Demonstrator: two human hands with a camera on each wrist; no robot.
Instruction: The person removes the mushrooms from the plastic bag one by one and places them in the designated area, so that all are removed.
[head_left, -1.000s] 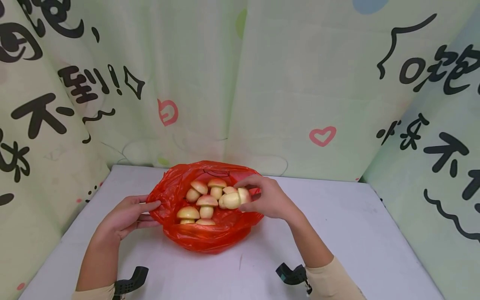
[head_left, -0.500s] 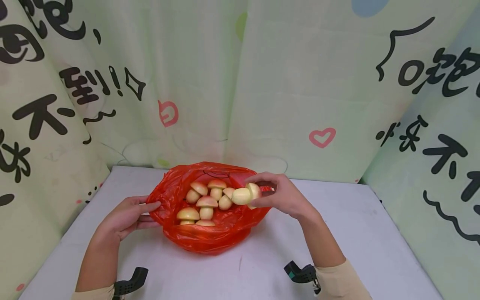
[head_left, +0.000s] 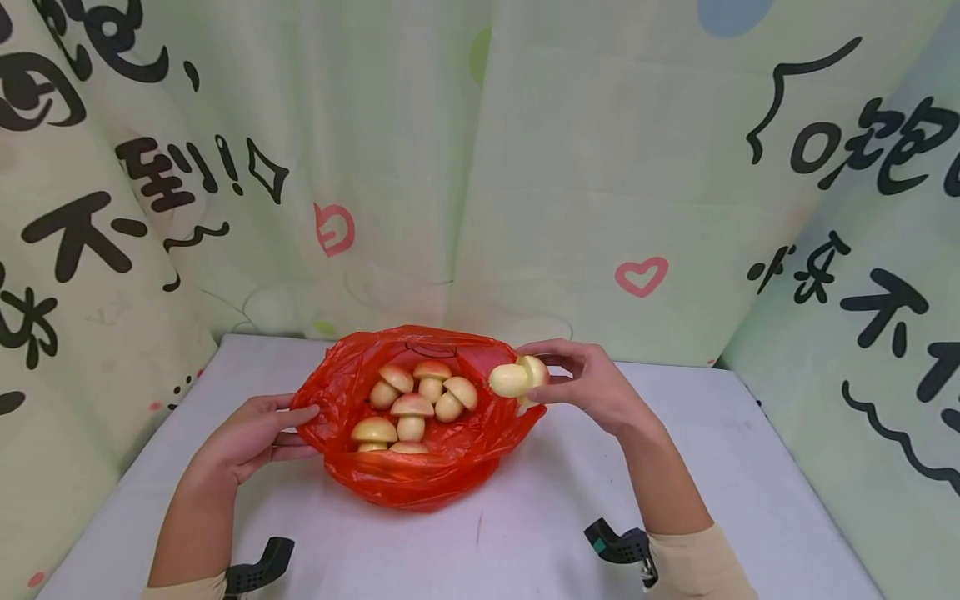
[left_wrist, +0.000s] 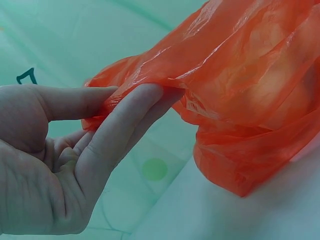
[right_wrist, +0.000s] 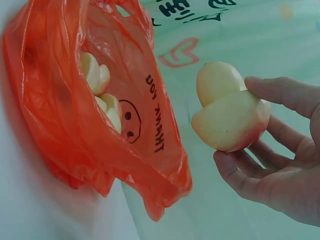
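Observation:
A red plastic bag (head_left: 420,483) stands open on the table with several toy mushrooms (head_left: 412,405) inside, their caps pinkish to yellow and their stems pale. At the bag's left rim my left hand (head_left: 258,435) pinches the plastic between thumb and fingers; the left wrist view shows the film (left_wrist: 150,75) caught there. My right hand (head_left: 592,383) holds one mushroom (head_left: 512,380) by its cap over the bag's right rim, its stem pointing left. In the right wrist view this mushroom (right_wrist: 227,117) is apart from the bag (right_wrist: 55,100), gripped by thumb and fingertips.
The white table (head_left: 675,467) spreads out around the bag. Pale green printed curtains (head_left: 570,167) hang behind it and on both sides. A black wrist device (head_left: 258,567) sits on the left forearm, and another black device (head_left: 622,546) on the right.
My right hand has lifted the mushroom from among the others and moved it rightward to the bag's right rim. My left hand has stayed at the left rim.

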